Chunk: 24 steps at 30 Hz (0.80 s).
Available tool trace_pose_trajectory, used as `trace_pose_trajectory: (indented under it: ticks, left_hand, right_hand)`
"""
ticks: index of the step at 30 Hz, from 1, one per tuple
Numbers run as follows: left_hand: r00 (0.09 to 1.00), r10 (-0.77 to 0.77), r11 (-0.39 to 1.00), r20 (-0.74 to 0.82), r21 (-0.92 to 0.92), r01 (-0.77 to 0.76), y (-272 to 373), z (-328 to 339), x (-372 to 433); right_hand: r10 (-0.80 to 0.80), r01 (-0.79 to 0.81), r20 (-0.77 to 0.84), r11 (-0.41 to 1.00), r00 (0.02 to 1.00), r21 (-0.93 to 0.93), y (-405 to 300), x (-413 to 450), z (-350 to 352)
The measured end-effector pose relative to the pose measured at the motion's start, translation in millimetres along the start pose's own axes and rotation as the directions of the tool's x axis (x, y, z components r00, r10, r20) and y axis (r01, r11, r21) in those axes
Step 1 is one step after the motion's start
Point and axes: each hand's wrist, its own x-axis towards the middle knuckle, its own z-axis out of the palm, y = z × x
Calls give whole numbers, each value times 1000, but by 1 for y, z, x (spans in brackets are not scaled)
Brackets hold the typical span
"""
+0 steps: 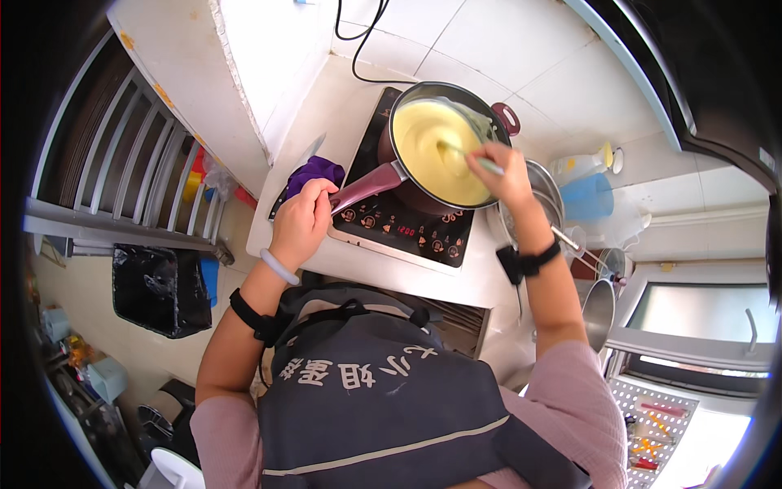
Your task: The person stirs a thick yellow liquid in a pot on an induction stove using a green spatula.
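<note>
A deep dark pot (pixel 452 91) with a maroon handle (pixel 368 185) stands tilted on a black induction cooker (pixel 397 227). Inside it is a smooth, pale yellow mixture (pixel 427 131) with swirl marks. My left hand (pixel 303 221) grips the end of the pot's handle. In my right hand (pixel 504 177) is a pale-handled stirring utensil (pixel 487 164), its lower end blurred in the mixture; its exact kind cannot be told. A purple cloth (pixel 313 172) lies just beyond my left hand, beside a knife blade (pixel 310 151).
Metal bowls (pixel 545 189) sit right of the cooker, near a blue plastic cup (pixel 588 197) and a white spray bottle (pixel 580 163). Tiled wall rises behind the pot, with a black cable (pixel 360 67). A black bin (pixel 160 290) stands on the floor at left.
</note>
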Motion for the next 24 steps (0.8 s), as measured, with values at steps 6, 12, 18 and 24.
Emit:
trace_pose_trajectory:
  ticks: [6,12,18,24]
  left_hand:
    - [999,-49,998,-22,-32,48,-4,2,-5]
    - [1000,-25,1000,-15,-3,25,-4,1,-4]
    - [999,-39,999,-1,-33,39,1,0,1]
    - [998,-57,998,-30,-20,57,-5,4,-4]
  right_hand:
    - [240,-254,122,960,963,116,9,-28,-55]
    - [64,-108,251,980,966,167,-40,-22,-35]
    - [-11,11,-15,1000,1000,16,18,20,4]
    - [313,-342,243,935,918,90,-13,-47,-78]
